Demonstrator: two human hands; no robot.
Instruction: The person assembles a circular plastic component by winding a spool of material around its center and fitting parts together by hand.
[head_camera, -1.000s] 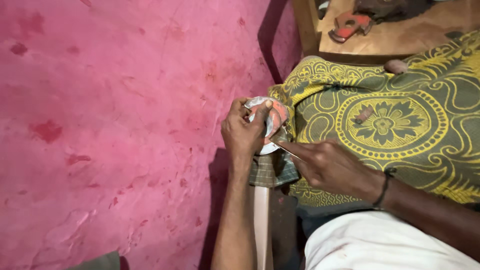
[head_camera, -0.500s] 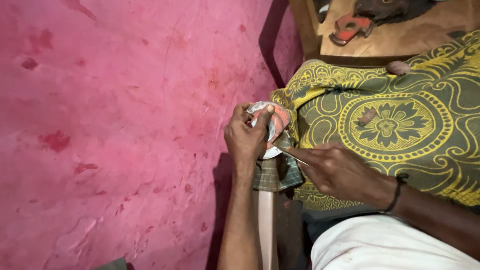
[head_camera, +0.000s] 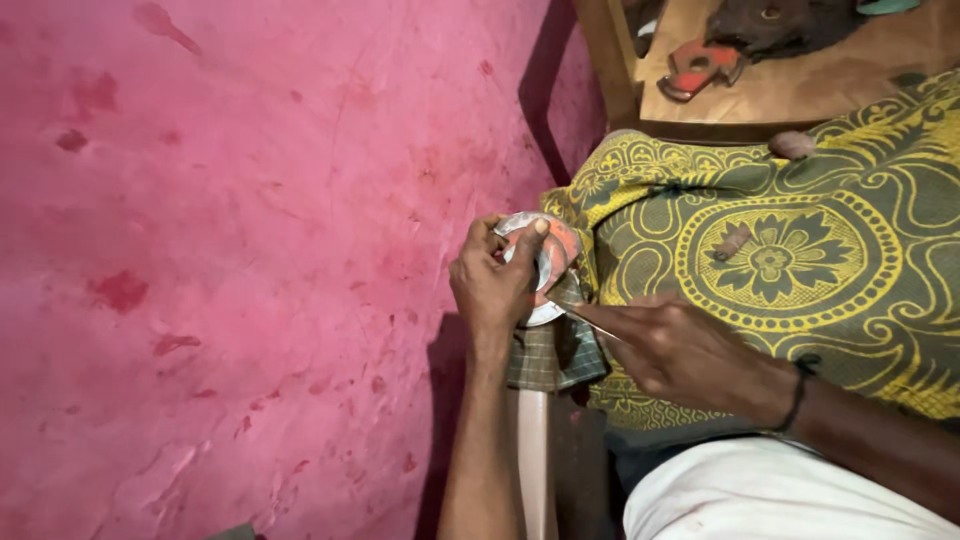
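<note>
My left hand (head_camera: 495, 285) grips a small round object with a silvery and orange face (head_camera: 550, 262), its thumb pressed across the front. My right hand (head_camera: 680, 350) pinches a thin metal needle-like tool (head_camera: 585, 318) whose tip meets the lower edge of the round object. Both hands work at the left edge of a yellow-green patterned cloth (head_camera: 800, 260). A piece of checked fabric (head_camera: 555, 355) hangs under the round object.
A pink stained wall (head_camera: 250, 250) fills the left side. A wooden surface (head_camera: 800, 85) at the top holds a red-orange tool (head_camera: 700, 70) and a dark object (head_camera: 780, 25). A pale chair leg (head_camera: 533, 460) runs down below the hands. White cloth (head_camera: 780, 495) covers my lap.
The view has shifted slightly; my hands stay together on the round object, with the right hand and tool moved a little along its lower edge.
</note>
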